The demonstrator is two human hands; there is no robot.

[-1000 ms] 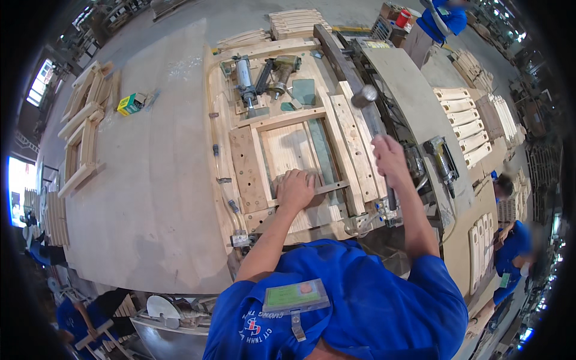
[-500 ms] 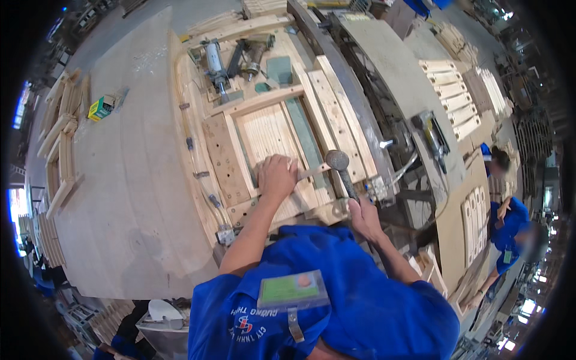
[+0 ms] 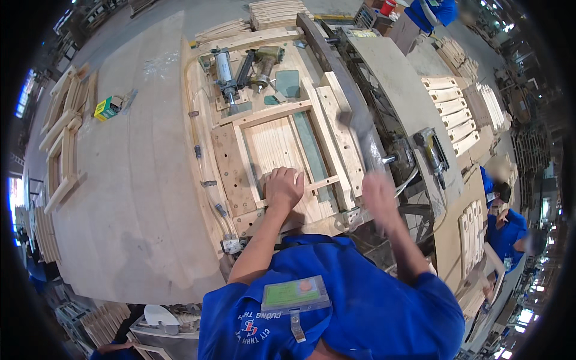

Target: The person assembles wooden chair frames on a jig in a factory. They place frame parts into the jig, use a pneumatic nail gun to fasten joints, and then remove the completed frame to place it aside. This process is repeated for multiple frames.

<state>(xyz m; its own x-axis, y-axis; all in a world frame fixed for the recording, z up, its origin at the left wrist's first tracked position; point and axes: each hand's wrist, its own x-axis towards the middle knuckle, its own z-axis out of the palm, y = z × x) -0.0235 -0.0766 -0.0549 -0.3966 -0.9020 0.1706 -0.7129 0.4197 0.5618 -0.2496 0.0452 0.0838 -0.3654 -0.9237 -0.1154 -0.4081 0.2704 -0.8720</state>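
A pale wooden frame (image 3: 321, 137) lies in the jig on the bench, around a slatted wood panel (image 3: 273, 143). My left hand (image 3: 284, 191) is over the near wooden rail (image 3: 323, 184), fingers curled across it and thumb to the right; its grip underneath is partly hidden. My right hand (image 3: 379, 195), smeared by motion, is closed round the handle of a hammer (image 3: 369, 144). The hammer's dark head is raised over the right side of the jig, apart from the frame.
At the jig's far end lie an air cylinder (image 3: 224, 69) and a nail gun (image 3: 264, 67). A green-yellow box (image 3: 108, 108) stands on the left board. Another air tool (image 3: 431, 153) lies on the right table by slotted wooden pieces (image 3: 453, 111). Co-workers in blue (image 3: 504, 231) are at the right.
My right hand has swung the hammer up and away to the right of the rail. My left hand stays on the rail. The view has shifted slightly.
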